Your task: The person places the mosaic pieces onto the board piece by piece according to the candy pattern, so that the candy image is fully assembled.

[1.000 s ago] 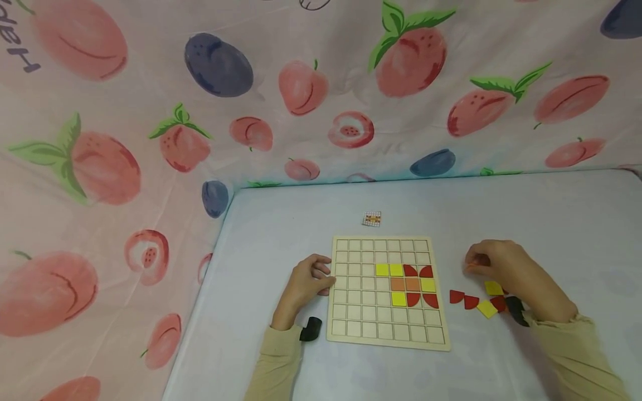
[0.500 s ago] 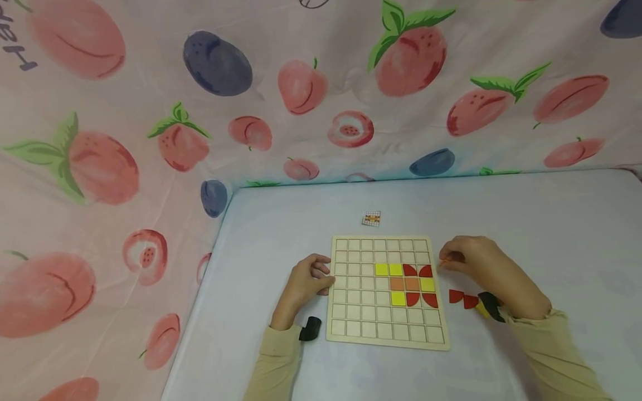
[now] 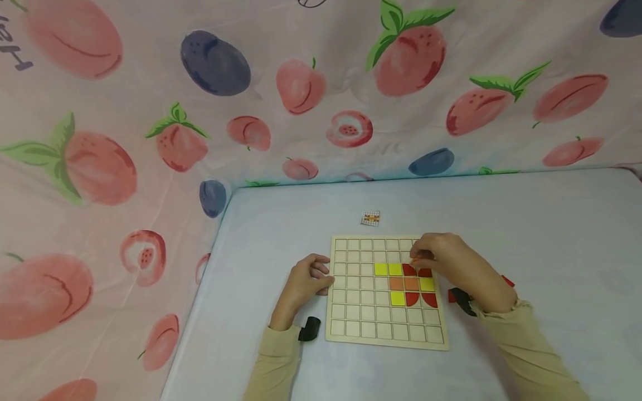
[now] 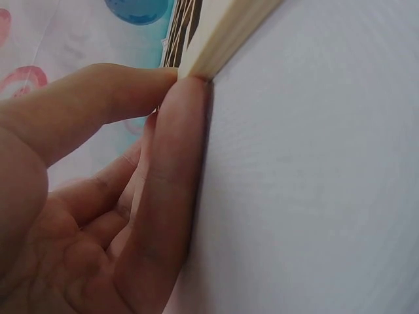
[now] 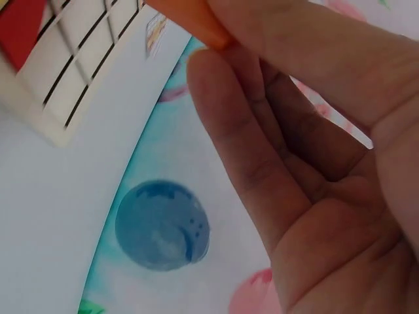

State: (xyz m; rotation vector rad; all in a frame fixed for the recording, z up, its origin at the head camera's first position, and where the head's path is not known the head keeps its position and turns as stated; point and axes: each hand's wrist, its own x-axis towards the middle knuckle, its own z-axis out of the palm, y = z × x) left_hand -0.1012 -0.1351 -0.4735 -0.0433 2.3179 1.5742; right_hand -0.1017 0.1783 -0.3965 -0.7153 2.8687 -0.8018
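A square wooden grid board (image 3: 361, 317) lies flat on the table. On its right part sit yellow squares (image 3: 381, 269), orange squares (image 3: 397, 284) and red quarter-round tiles (image 3: 429, 300). At the board's left edge is my left hand (image 3: 303, 278); in the left wrist view its thumb and index finger pinch the wooden edge. My right hand (image 3: 446, 253) hovers over the board's upper right, partly hiding the red tiles there. Between its thumb and index finger it holds an orange tile (image 5: 190, 16), whose full outline is cut off in the right wrist view.
Above the board lies a small pattern card (image 3: 370, 218) with a coloured grid. Loose red tiles (image 3: 508, 280) show right of the board, partly covered by the right forearm (image 3: 521, 340). A fruit-print cloth (image 3: 301, 150) rises behind and left of the table.
My right hand has moved left with the orange tile, from beside the loose tiles to over the board. My left hand has stayed at the board's edge.
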